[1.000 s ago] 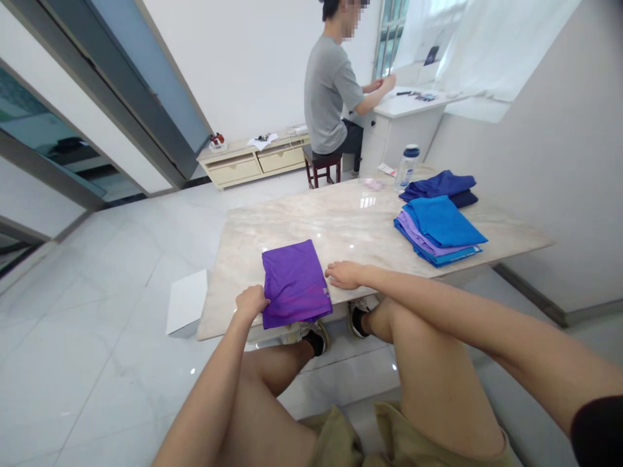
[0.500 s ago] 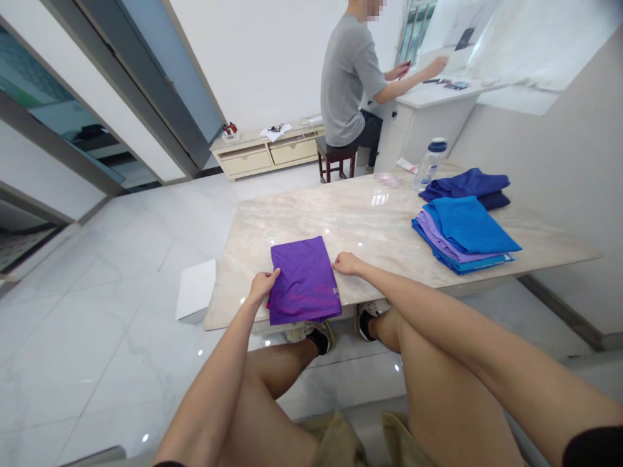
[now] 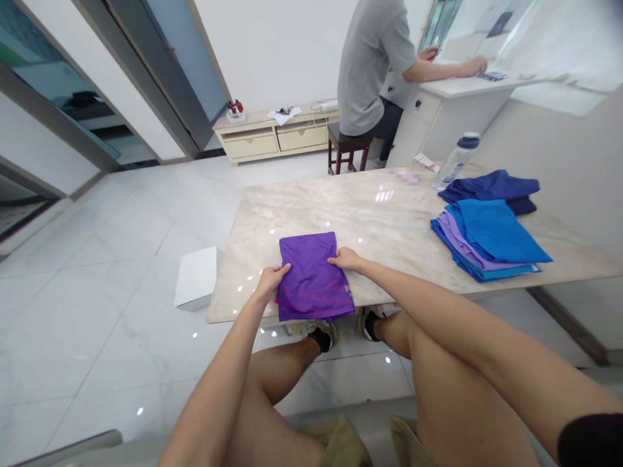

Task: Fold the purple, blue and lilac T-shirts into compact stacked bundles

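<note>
A single head-worn camera looks forward and down across the marble table point(image 3: 370, 214), near, from the seated person's end.

both arms reach forward; left hand point(image 3: 270, 280) and right hand point(image 3: 345, 259) lie palm-down, fingers extended.

Looks like a room in a home: glossy white tile floor point(image 3: 121, 259), marble table point(image 3: 360, 214) mid-frame, low drawer cabinet point(image 3: 277, 135) against the back wall, sliding glass door point(image 3: 160, 71) upper left, curtained window point(image 3: 559, 32) upper right.
</note>
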`<state>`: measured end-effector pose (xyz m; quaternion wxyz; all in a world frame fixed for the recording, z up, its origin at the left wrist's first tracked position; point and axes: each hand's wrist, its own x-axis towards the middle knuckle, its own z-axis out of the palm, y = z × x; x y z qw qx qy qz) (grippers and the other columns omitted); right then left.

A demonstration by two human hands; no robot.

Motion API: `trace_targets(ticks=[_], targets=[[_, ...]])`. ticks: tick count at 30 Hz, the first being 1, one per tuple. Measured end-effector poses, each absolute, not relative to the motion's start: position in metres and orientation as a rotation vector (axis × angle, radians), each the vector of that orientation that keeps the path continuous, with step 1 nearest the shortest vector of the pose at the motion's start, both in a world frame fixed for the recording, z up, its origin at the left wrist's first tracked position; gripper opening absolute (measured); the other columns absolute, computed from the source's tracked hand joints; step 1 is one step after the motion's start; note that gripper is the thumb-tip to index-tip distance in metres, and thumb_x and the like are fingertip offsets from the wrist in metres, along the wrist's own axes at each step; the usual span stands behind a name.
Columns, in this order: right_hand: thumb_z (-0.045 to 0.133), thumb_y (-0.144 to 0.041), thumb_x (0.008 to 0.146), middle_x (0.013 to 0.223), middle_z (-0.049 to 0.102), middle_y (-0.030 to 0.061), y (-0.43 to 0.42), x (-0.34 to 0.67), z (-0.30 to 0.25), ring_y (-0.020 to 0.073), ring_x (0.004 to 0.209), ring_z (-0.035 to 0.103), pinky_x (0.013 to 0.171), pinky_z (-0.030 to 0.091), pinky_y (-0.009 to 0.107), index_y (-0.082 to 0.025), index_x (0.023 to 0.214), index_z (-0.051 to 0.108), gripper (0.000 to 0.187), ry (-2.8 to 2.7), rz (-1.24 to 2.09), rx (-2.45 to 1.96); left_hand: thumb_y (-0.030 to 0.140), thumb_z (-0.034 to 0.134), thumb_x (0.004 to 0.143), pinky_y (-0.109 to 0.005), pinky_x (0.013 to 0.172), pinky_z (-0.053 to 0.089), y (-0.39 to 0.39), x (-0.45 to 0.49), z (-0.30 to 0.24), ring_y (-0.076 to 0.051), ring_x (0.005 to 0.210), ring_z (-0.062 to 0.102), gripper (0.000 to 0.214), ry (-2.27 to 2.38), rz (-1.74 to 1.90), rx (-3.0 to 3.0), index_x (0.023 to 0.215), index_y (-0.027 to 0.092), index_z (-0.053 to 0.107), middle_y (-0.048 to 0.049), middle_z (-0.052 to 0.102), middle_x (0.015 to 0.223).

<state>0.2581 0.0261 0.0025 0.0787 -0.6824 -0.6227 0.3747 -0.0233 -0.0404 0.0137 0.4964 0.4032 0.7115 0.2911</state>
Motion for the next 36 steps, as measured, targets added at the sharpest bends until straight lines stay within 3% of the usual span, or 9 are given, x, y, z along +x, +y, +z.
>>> trace_targets(ticks=[5,8,12,16,23,26,30,33,36], targets=[[0.076,-0.036,0.1,0.076,0.075,0.009,0.02,0.259,0.013,0.0227,0.07,0.074,0.061,0.055,0.028,-0.015,0.086,0.073,0.026,-1.606,1.305,-2.005,0.064,0.083,0.086,-0.031,0.051,0.042,-0.043,-0.013,0.011,-0.022,0.055,0.063,0.049,1.749,0.72,0.905,0.078,0.015,0.077,-0.0071,0.07,0.06],[0.085,-0.03,0.092,0.077,0.075,0.0079,0.013,0.256,0.018,0.0202,0.064,0.071,0.056,0.055,0.028,-0.013,0.095,0.072,0.022,-1.485,1.373,-1.972,0.061,0.082,0.088,-0.03,0.049,0.038,-0.046,-0.002,0.011,-0.02,0.053,0.06,0.049,1.738,0.743,0.914,0.069,0.017,0.072,-0.0065,0.067,0.058],[0.087,-0.022,0.085,0.094,0.078,0.0099,0.013,0.256,0.033,0.0205,0.072,0.074,0.059,0.059,0.028,-0.011,0.124,0.065,0.046,-1.349,1.311,-1.919,0.051,0.088,0.082,-0.028,0.056,0.043,-0.046,0.008,0.024,-0.022,0.066,0.067,0.042,1.718,0.872,1.008,0.068,0.015,0.072,-0.0077,0.073,0.066],[0.078,-0.025,0.092,0.113,0.078,0.0131,0.019,0.267,0.059,0.0203,0.09,0.077,0.073,0.063,0.027,-0.014,0.145,0.051,0.06,-1.256,1.188,-1.81,0.053,0.085,0.084,-0.027,0.072,0.052,-0.045,0.008,0.054,-0.023,0.086,0.073,0.041,1.629,1.011,1.096,0.086,0.013,0.081,-0.0089,0.082,0.087],[0.085,-0.034,0.085,0.1,0.081,0.0058,0.016,0.307,0.106,0.0209,0.094,0.077,0.089,0.061,0.033,-0.02,0.128,0.059,0.052,-1.166,1.077,-1.253,0.063,0.083,0.083,-0.028,0.083,0.053,-0.055,-0.001,0.106,-0.022,0.098,0.07,0.06,1.477,1.398,1.178,0.115,0.012,0.085,-0.0099,0.083,0.109],[0.089,-0.039,0.081,0.096,0.081,0.005,0.009,0.32,0.114,0.0205,0.093,0.076,0.088,0.059,0.032,-0.02,0.12,0.064,0.05,-1.166,1.054,-1.22,0.068,0.085,0.077,-0.029,0.083,0.052,-0.058,0.002,0.114,-0.023,0.101,0.069,0.064,1.515,1.416,1.17,0.109,0.014,0.086,-0.0106,0.083,0.106],[0.091,-0.031,0.078,0.086,0.078,0.0036,0.002,0.329,0.117,0.0188,0.085,0.073,0.082,0.057,0.03,-0.018,0.111,0.068,0.042,-1.162,1.112,-1.299,0.072,0.092,0.062,-0.032,0.079,0.05,-0.057,0.016,0.11,-0.025,0.096,0.067,0.066,1.517,1.316,1.126,0.097,0.016,0.087,-0.0097,0.081,0.094],[0.092,-0.024,0.077,0.084,0.076,0.0032,0.002,0.335,0.114,0.018,0.08,0.07,0.079,0.056,0.03,-0.018,0.105,0.069,0.037,-1.158,1.114,-1.381,0.067,0.096,0.057,-0.033,0.077,0.049,-0.053,0.028,0.102,-0.024,0.091,0.065,0.061,1.541,1.246,1.049,0.09,0.017,0.087,-0.0087,0.079,0.087],[0.088,-0.016,0.076,0.086,0.076,0.0043,0.007,0.34,0.106,0.0177,0.079,0.069,0.076,0.055,0.029,-0.018,0.098,0.069,0.029,-1.117,1.09,-1.498,0.055,0.097,0.06,-0.034,0.078,0.049,-0.045,0.042,0.096,-0.024,0.087,0.065,0.047,1.583,1.222,0.975,0.084,0.017,0.085,-0.0087,0.078,0.083]])
